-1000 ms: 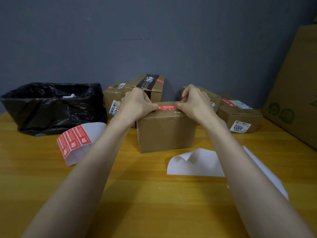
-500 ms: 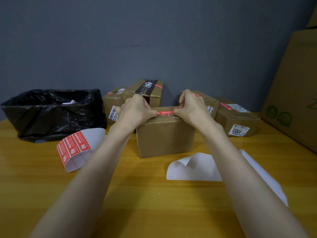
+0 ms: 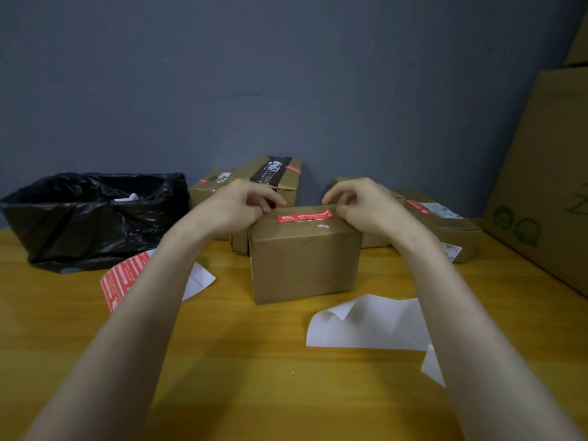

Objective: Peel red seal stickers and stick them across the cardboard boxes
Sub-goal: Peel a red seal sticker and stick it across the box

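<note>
Red seal sticker (image 3: pixel 304 215) — a narrow rectangular paper strip with white print — lies flat across the top of the small brown cardboard box (image 3: pixel 305 265), close to its near edge. The box stands on the yellow wooden table (image 3: pixel 254 383), straight ahead of the person. The left hand (image 3: pixel 237 206) is at the strip's left end and the right hand (image 3: pixel 362 203) at its right end. Both have their fingers curled in, with thumb and fingertips close by the strip's ends. From this angle I cannot tell whether they press it, pinch it or merely hover.

As a judgement, this box is nearly done: the seal looks laid down along its whole length, with perhaps only a final rub of the ends left. Behind it, the cardboard box with a black band (image 3: pixel 273 173) and the flat cardboard box on the right (image 3: pixel 445 224) each carry a red strip, so at least three are sealed. To the left, a curled white sheet of red stickers (image 3: pixel 122 281) has several unpeeled — more sealing seems to lie ahead, though which boxes lack a seal is not visible. A blank white backing sheet (image 3: pixel 366 326) lies in front of the box, and a black plastic bin bag (image 3: pixel 95 218) sits at far left.
</note>
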Action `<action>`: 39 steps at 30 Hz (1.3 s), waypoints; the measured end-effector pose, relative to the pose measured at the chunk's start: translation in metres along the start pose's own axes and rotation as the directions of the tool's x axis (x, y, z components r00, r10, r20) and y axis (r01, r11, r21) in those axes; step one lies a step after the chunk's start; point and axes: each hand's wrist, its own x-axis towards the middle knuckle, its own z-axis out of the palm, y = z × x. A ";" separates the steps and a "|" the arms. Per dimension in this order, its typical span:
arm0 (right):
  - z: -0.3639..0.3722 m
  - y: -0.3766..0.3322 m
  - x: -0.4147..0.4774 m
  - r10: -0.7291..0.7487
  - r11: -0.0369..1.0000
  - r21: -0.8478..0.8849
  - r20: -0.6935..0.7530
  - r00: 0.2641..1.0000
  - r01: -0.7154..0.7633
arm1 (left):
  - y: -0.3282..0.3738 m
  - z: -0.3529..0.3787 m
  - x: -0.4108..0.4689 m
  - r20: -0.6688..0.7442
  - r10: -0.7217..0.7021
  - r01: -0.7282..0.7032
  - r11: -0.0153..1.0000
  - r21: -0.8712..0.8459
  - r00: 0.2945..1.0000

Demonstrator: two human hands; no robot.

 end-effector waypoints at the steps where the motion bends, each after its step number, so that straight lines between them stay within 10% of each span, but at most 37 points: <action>1: 0.000 -0.001 -0.001 -0.023 0.999 -0.022 0.030 0.999 0.023 | 0.000 0.000 0.000 0.035 0.001 -0.002 1.000 0.027 0.999; 11: 0.006 -0.004 -0.001 -0.098 0.980 -0.149 0.193 0.976 0.128 | 0.011 0.009 0.003 0.098 -0.070 0.031 0.935 0.354 0.993; 39: -0.018 -0.012 -0.017 0.003 0.963 -0.255 0.329 0.944 0.086 | 0.016 -0.006 -0.009 0.232 -0.054 -0.018 0.956 0.293 0.971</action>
